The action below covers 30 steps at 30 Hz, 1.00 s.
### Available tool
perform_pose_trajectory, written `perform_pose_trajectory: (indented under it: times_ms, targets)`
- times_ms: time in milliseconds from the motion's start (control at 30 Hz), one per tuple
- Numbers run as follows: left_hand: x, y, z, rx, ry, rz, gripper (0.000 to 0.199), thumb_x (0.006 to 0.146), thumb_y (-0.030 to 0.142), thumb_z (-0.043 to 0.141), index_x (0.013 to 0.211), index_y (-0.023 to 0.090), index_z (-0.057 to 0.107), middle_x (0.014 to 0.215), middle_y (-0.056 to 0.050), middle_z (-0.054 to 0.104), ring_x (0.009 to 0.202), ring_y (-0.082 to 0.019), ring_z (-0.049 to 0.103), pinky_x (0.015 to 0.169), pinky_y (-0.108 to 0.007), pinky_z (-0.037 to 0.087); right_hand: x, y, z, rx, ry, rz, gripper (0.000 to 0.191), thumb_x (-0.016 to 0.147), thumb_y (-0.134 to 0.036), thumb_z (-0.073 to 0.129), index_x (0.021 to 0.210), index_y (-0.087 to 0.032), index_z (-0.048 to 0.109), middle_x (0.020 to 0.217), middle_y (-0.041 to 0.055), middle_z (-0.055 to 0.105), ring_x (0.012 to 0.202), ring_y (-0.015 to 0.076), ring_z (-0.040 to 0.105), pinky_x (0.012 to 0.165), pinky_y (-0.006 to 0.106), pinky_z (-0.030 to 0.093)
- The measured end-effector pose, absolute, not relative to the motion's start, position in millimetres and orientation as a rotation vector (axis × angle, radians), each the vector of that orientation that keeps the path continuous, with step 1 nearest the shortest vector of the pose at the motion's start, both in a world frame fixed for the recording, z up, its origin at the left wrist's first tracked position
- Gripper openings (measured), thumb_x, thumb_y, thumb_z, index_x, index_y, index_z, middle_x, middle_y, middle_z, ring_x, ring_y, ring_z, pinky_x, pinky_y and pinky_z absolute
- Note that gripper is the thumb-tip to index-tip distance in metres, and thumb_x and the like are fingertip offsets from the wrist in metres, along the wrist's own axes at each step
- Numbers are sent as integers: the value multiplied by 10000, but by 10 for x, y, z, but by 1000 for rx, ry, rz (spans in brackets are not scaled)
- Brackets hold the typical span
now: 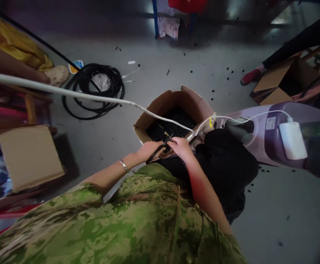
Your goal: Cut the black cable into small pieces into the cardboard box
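Over the near edge of an open cardboard box (162,99), my two hands are close together. My left hand (149,149), with a bracelet on its wrist, is closed around scissors (155,153) with dark handles, their tip pointing up and right. My right hand (180,147) is closed just beside the blades, its fingertips pinching something dark and too small to make out. Many small black pieces (176,123) lie inside the box.
A white cable (94,96) crosses above the box. Coiled black tubing (94,110) lies on the floor at the left, near a cardboard carton (30,157). A purple-white appliance (258,128) stands right. Another person's arm reaches by an open carton (275,79) at the upper right.
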<state>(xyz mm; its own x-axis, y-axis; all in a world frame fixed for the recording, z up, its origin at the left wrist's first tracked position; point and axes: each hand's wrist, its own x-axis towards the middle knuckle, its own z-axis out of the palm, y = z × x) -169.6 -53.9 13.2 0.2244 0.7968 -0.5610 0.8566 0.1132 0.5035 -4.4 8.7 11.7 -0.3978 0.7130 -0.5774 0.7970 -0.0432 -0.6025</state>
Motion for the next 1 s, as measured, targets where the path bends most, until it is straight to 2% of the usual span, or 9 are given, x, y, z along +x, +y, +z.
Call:
perform_pose_trajectory:
  times_ms: [100, 167, 300, 400, 500, 800, 1000]
  targets:
    - [-1820, -547, 131, 1462, 1353, 164, 351, 941, 434, 407, 870, 166, 622, 770, -40, 704, 721, -172, 664, 700, -249, 505, -19, 60, 106, 1708, 2119, -1596, 156, 799, -352, 681, 849, -204, 677, 639, -32, 635, 591, 119, 557, 570, 219, 376]
    - [-1879, -545, 126, 1325, 1232, 253, 374, 924, 471, 425, 838, 155, 606, 732, -28, 685, 680, -162, 645, 669, -248, 510, -5, 43, 117, 1732, 2127, -1633, 171, 766, -352, 709, 818, -196, 664, 630, -34, 626, 581, 119, 555, 569, 221, 386]
    - [-1936, -521, 104, 1258, 1080, 329, 352, 909, 464, 458, 889, 147, 610, 828, -46, 699, 784, -175, 656, 751, -274, 527, 1, 26, 174, 1759, 2100, -1717, 191, 763, -338, 704, 686, -189, 612, 597, -25, 613, 566, 117, 565, 556, 218, 396]
    - [-1969, -498, 121, 1354, 1116, 317, 316, 895, 429, 482, 930, 149, 624, 907, -55, 702, 859, -183, 646, 815, -280, 512, -1, 31, 222, 1706, 1990, -1934, 180, 787, -295, 659, 672, -189, 570, 560, -40, 588, 479, 92, 532, 502, 202, 384]
    - [-2023, -484, 201, 1434, 1137, 272, 315, 899, 406, 478, 980, 143, 632, 951, -59, 699, 872, -179, 630, 817, -266, 500, 13, 45, 252, 1599, 1887, -2158, 166, 795, -275, 619, 676, -184, 546, 553, -52, 575, 430, 71, 496, 467, 188, 370]
    - [-1990, -538, 331, 1595, 1176, 344, 332, 923, 336, 462, 1147, 136, 603, 1037, -82, 697, 901, -189, 632, 816, -264, 489, 94, 32, 338, 1370, 1407, -2776, 323, 707, -454, 714, 697, -162, 576, 575, -41, 578, 434, 54, 457, 448, 186, 326]
    - [-1902, -499, 375, 1610, 1199, 421, 272, 911, 307, 468, 1064, 142, 620, 970, -61, 683, 852, -173, 619, 806, -269, 497, 89, 24, 368, 1278, 1125, -2956, 376, 663, -490, 763, 769, -151, 641, 547, -44, 524, 409, 45, 379, 393, 193, 215]
